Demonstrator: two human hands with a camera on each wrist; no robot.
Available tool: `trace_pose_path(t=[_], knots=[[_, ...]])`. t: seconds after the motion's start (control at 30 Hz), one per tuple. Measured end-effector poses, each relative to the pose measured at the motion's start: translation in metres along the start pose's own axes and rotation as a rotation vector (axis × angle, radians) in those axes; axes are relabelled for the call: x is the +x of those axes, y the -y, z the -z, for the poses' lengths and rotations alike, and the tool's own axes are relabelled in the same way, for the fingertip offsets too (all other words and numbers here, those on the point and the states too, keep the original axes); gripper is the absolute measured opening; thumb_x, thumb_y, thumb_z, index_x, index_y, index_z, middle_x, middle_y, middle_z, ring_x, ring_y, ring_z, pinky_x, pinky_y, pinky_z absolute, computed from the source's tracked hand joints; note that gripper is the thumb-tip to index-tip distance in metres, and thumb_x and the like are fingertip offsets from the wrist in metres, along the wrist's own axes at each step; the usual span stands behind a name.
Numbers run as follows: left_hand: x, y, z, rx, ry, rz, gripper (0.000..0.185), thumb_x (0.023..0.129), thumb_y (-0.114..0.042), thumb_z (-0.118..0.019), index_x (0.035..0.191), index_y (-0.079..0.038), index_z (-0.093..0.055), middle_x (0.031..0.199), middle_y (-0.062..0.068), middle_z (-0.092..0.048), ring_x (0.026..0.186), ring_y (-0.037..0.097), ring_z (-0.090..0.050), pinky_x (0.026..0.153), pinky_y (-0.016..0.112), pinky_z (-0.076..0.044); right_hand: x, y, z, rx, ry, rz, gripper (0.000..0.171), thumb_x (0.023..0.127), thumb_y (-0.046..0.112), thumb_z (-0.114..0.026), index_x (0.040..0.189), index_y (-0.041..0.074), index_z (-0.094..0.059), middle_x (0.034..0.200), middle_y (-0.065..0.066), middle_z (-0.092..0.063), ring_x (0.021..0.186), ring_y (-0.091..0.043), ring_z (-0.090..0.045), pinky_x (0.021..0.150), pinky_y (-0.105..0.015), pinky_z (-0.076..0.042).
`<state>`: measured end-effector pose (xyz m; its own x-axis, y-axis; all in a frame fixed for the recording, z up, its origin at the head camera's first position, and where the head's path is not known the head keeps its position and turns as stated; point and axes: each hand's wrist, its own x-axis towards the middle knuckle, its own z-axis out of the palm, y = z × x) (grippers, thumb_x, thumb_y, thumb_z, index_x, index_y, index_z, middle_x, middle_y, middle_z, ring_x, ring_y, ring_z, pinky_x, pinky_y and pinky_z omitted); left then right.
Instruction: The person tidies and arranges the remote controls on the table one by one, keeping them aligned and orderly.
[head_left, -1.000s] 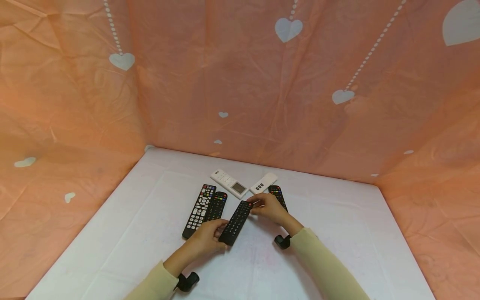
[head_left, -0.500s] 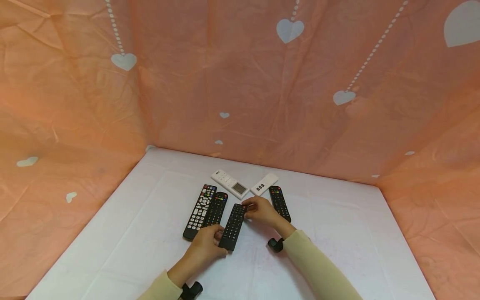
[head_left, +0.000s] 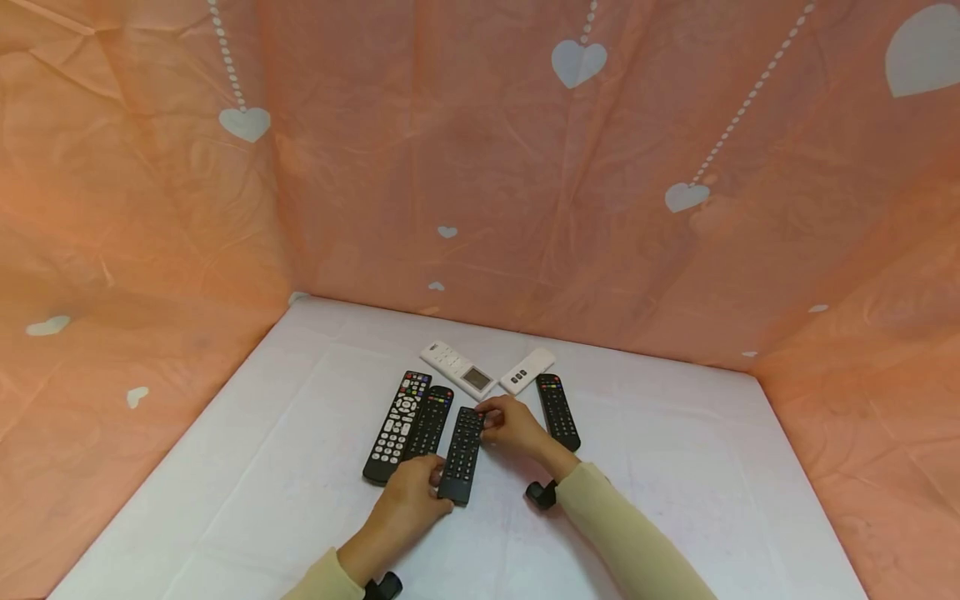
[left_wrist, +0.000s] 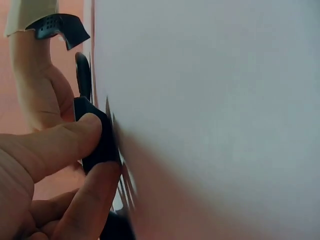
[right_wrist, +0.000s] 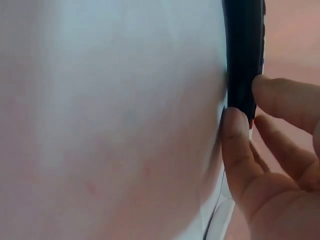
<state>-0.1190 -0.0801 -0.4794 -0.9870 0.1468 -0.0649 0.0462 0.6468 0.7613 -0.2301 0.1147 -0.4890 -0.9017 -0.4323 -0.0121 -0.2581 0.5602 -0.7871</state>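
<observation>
Left hand (head_left: 408, 500) pinching the near end of the black remote (head_left: 461, 454), thumb and forefinger curled around its corner, as the left wrist view shows close up (left_wrist: 97, 135). Right hand (head_left: 510, 423) gripping the far end of the same remote, thumb on one long edge and fingers (right_wrist: 237, 150) on the other, seen edge-on in the right wrist view (right_wrist: 244, 55). Remote flat on the white table (head_left: 675, 467), spanning between the two sets of fingertips, lengthwise away from the body.

Just left of the left fingertips, touching or nearly touching the held remote: slim remote (head_left: 429, 423) with coloured keys at its far end. Beyond that, further left and side by side with it: wide remote (head_left: 396, 427) with white buttons. Right of the right hand's knuckles, a little apart: another dark remote (head_left: 558, 410), angled slightly outward. Past the right fingertips, toward the back: white remote (head_left: 459, 369) with a small screen, and beside it a short white remote (head_left: 528, 371). Behind and to both sides: orange cloth (head_left: 450, 150) with white hearts. Cream sleeves (head_left: 622, 542) on both forearms.
</observation>
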Motion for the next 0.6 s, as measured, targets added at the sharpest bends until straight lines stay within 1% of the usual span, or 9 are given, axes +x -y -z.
trace_pose_path(t=[0.1,0.17,0.23,0.33,0.43,0.6], knots=[[-0.001,0.001,0.001,-0.011,0.003,0.008,0.049,0.064,-0.004,-0.083,0.109,0.004,-0.064,0.083,0.004,-0.064,0.068,0.009,-0.060,0.058,0.021,-0.050,-0.006,0.003,0.000,-0.004,-0.004,-0.012,0.045,0.074,0.000,-0.075,0.117,0.000,-0.061,0.106,-0.016,-0.061,0.080,-0.014,-0.065,0.068,-0.021,-0.052],[-0.002,0.002,0.003,-0.010,-0.002,0.005,0.047,0.064,-0.005,-0.083,0.108,0.003,-0.065,0.082,0.003,-0.064,0.068,0.008,-0.061,0.058,0.021,-0.050,-0.009,0.006,-0.001,-0.016,-0.005,-0.024,0.047,0.074,0.003,-0.077,0.118,0.000,-0.058,0.106,-0.016,-0.061,0.078,-0.013,-0.065,0.066,-0.022,-0.051],[-0.002,0.003,0.005,0.001,-0.005,0.001,0.045,0.065,-0.007,-0.082,0.107,0.001,-0.066,0.080,0.002,-0.064,0.067,0.007,-0.062,0.057,0.022,-0.050,-0.013,0.008,-0.002,-0.031,0.003,-0.044,0.049,0.075,0.006,-0.078,0.119,0.002,-0.057,0.103,-0.014,-0.063,0.077,-0.012,-0.063,0.066,-0.022,-0.050],[-0.003,0.005,0.007,0.014,-0.003,-0.001,0.042,0.067,-0.009,-0.082,0.105,-0.001,-0.067,0.078,0.001,-0.064,0.066,0.006,-0.062,0.056,0.022,-0.049,-0.016,0.010,-0.004,-0.033,0.028,-0.051,0.050,0.076,0.009,-0.078,0.120,0.003,-0.056,0.098,-0.011,-0.064,0.076,-0.011,-0.061,0.066,-0.022,-0.050],[-0.002,0.007,0.007,0.011,-0.009,-0.007,0.040,0.068,-0.010,-0.082,0.104,-0.001,-0.068,0.076,0.000,-0.064,0.065,0.006,-0.062,0.056,0.021,-0.049,-0.017,0.011,-0.006,-0.035,0.041,-0.034,0.052,0.076,0.009,-0.078,0.122,0.002,-0.055,0.097,-0.010,-0.063,0.075,-0.010,-0.061,0.065,-0.022,-0.051],[0.002,0.008,0.006,0.031,-0.041,-0.041,0.038,0.068,-0.010,-0.082,0.102,-0.002,-0.068,0.075,0.000,-0.064,0.063,0.004,-0.060,0.055,0.021,-0.048,-0.014,0.008,-0.008,-0.046,0.016,-0.034,0.052,0.076,0.010,-0.079,0.122,0.004,-0.055,0.098,-0.009,-0.064,0.077,-0.012,-0.062,0.066,-0.023,-0.051]])
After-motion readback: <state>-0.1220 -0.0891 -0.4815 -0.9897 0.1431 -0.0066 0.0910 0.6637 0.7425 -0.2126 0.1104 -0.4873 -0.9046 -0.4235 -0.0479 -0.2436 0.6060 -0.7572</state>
